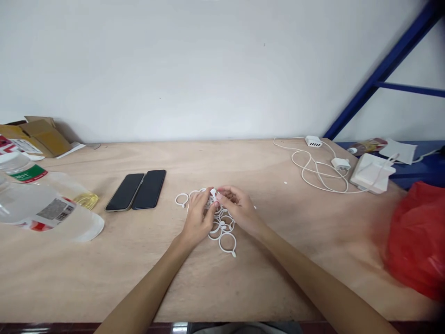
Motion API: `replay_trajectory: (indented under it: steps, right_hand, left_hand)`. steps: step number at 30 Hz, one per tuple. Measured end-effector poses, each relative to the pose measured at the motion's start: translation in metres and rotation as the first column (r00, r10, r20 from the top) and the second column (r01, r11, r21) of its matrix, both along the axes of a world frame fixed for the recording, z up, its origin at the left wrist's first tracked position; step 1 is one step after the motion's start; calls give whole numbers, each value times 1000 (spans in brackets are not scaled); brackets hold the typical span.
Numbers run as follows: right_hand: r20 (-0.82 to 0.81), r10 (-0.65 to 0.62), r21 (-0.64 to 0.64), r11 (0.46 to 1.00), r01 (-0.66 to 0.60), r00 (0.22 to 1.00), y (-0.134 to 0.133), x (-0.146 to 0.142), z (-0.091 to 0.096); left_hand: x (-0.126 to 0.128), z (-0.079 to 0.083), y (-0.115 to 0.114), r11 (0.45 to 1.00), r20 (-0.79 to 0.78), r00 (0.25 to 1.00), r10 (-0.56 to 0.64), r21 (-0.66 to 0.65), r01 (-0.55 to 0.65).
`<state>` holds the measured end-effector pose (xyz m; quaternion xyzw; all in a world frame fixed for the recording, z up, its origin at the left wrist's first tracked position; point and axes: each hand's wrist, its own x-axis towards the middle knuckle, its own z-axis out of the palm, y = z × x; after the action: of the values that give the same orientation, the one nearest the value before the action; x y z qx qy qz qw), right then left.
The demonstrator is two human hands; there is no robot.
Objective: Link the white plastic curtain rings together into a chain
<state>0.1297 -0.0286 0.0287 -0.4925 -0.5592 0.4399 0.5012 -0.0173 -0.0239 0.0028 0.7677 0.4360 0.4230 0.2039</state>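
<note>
A loose pile of thin white plastic rings, each with a small tab, lies on the wooden table in front of me. Over the pile, my left hand is closed, its thumb and fingertips around a small white plastic piece. From the other side my right hand pinches at the same piece, thumb and forefinger together. My fingers cover most of the piece, so I cannot tell whether it is part of a ring. One ring lies slightly apart, left of my left hand.
Two dark phones lie side by side to the left. Beyond them are a large clear bottle and a cardboard box. White cables run from a charger hub at the back right. A red plastic bag sits at the right edge.
</note>
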Motion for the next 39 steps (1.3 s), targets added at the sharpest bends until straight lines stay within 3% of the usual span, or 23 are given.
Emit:
replay_trajectory:
  steps: [8,17,20,24,29,33,36,39]
  right_hand:
    - [-16,36,136,990,-33,999,1,-5,-5]
    - [-27,32,193,981,-26,999,7,0,-8]
    - [78,43,222,973,-59,996,4,5,-11]
    - [290,-48,304,952,-44,956,-1,15,-15]
    - [562,-156,361,930,-71,813,-32,39,-14]
    - [786,-224,270,963,6,577,-81,69,-17]
    - [903,-142,147,989,19,405,-109,87,-26]
    - [952,-57,63,998,-13,302,-118,92,-32]
  left_hand:
    - [2,3,-3,996,35,995,-92,24,91]
    - [0,5,-4,991,-18,991,-131,-24,130]
    - [-2,4,-2,994,-77,991,-108,8,109]
    - [-5,7,0,997,-224,974,-33,67,49]
    - [-26,15,-20,996,-353,935,23,84,7]
    - [-67,6,-56,989,-529,835,149,56,-140]
    - [-91,-2,-73,990,-677,726,122,34,-134]
    - [-97,-6,-75,994,-742,665,78,6,-111]
